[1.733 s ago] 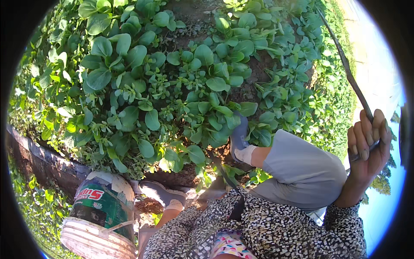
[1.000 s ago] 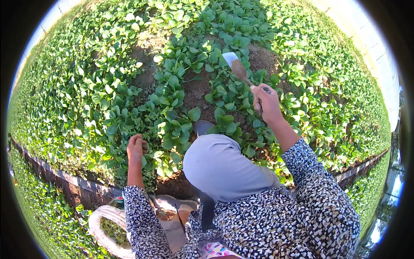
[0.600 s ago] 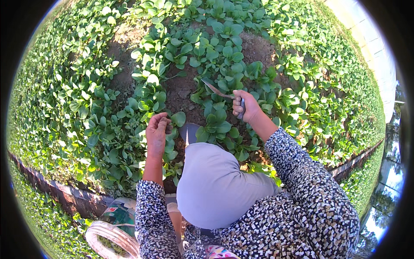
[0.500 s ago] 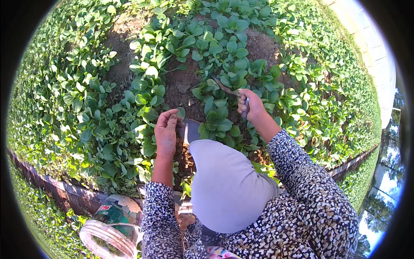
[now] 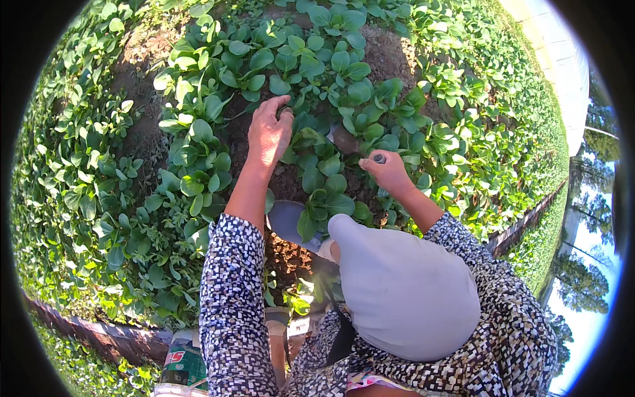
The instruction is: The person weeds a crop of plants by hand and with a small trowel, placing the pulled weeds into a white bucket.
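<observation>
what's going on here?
A person crouches among leafy green plants. Their right hand grips the handle of a small flat-bladed hand tool, the blade down among the leaves. Their left hand reaches into the plants just left of the blade, fingers bent; whether it holds anything is unclear. A green bucket is partly visible at lower left, beside the left sleeve.

The sleeves are black-and-white mosaic print, the trousers grey.
</observation>
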